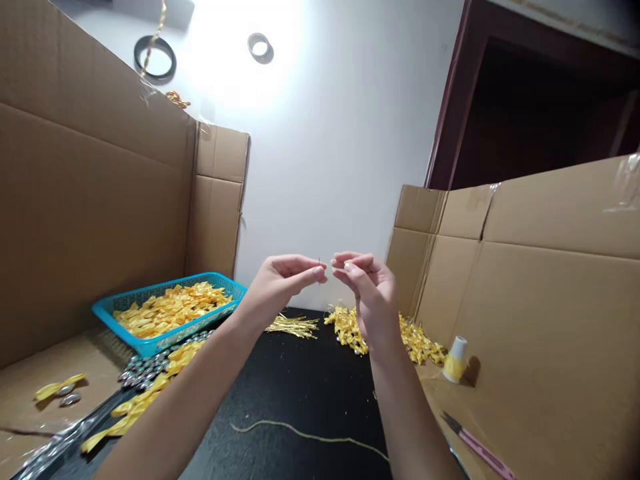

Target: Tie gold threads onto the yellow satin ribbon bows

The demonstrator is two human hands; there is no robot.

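Observation:
Both hands are raised in front of me over the black tabletop [300,393], fingertips facing with a small gap between. My left hand [286,277] pinches a needle [319,261], which stands upright as a thin dark line between thumb and forefinger. Thumb and fingers of my right hand [369,283] are drawn together just right of the needle; what they hold, if anything, is too fine to make out. A pale yellow thread [305,435] lies in a loose wave on the tabletop below, and its right end passes out of sight near my right forearm.
At left, a blue basket [150,348] holds yellow ribbon bows, with silvery beads [145,371] beside it. Gold strips [294,325] and a yellow bow heap [347,328] lie behind. Right stand a thread cone [455,360] and pink-handled snips [480,448]. Cardboard walls [540,320] flank both sides.

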